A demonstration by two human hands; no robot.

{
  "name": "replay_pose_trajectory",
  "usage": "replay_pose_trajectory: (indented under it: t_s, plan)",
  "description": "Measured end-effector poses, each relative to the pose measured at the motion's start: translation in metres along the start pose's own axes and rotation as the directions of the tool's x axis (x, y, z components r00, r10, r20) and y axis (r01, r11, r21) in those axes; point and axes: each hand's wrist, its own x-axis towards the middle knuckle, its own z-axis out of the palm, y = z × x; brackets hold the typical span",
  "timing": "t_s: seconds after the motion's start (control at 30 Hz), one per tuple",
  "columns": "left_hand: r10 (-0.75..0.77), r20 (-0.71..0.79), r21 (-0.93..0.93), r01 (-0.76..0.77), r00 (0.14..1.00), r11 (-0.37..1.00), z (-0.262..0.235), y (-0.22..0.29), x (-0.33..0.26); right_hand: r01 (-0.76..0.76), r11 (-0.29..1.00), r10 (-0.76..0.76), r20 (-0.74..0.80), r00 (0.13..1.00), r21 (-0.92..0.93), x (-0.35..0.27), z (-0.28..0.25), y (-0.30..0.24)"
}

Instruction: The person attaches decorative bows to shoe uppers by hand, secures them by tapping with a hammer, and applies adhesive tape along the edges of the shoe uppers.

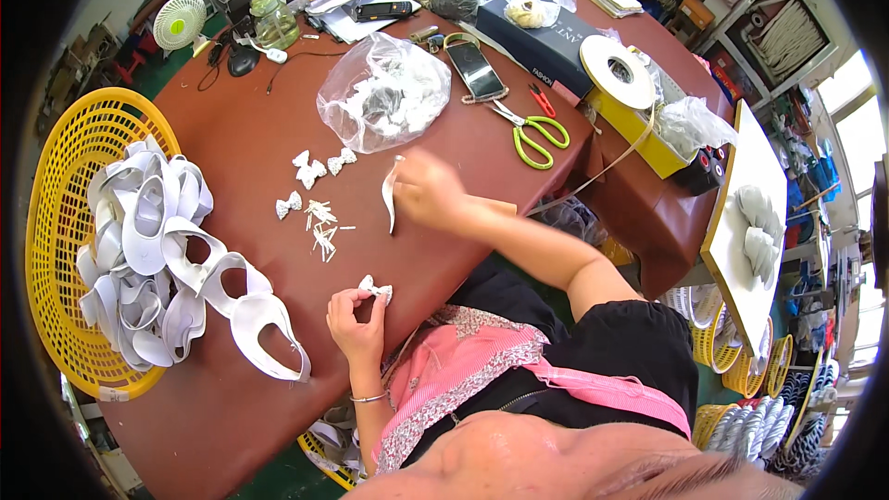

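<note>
Her left hand (356, 319) pinches a small white bow (375, 290) at the counter (259, 120) edge; the right hand (428, 190), blurred, grasps a white strip (390, 193) beside more bows (319, 167) and a plastic bag (384, 93)

Brown worktable (259, 120) over green floor (278, 477) — bright window (861, 120) — crowded shelving (778, 28) behind.

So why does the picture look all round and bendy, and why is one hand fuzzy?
In the head view, the fisheye lens bends the brown table edges and leaves dark corners; the right hand is motion-blurred, while the left hand pinching a small white bow looks sharp.
</note>
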Motion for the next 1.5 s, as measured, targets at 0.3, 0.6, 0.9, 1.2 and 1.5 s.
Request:
replay_pose_trajectory:
  t_s: [0.3, 0.6, 0.9, 1.2, 1.5]
  plan:
    - [0.064, -0.01, 0.051, -0.064, 0.998, 0.997, 0.009, 0.005, 0.013, -0.48, 0.812, 0.423, 0.232, 0.876, 0.332, -0.043, 0.033, -0.079]
    - [-0.018, -0.043, 0.078, 0.021, 0.999, 0.997, 0.004, 0.005, 0.004, -0.424, 0.892, 0.329, 0.423, 0.844, 0.153, -0.057, 0.034, -0.105]
    - [0.03, -0.02, 0.118, -0.028, 0.999, 0.993, 0.002, 0.003, 0.004, -0.625, 0.777, 0.463, 0.605, 0.648, 0.075, -0.046, 0.028, -0.103]
    - [0.104, -0.099, 0.044, -0.1, 0.99, 0.994, 0.0, 0.007, 0.003, -0.621, 0.769, 0.421, 0.609, 0.672, 0.153, -0.045, 0.024, -0.1]
    - [0.131, -0.081, -0.021, -0.133, 0.988, 0.991, -0.002, 0.01, 0.001, -0.745, 0.606, 0.387, 0.714, 0.583, 0.279, -0.039, 0.012, -0.091]
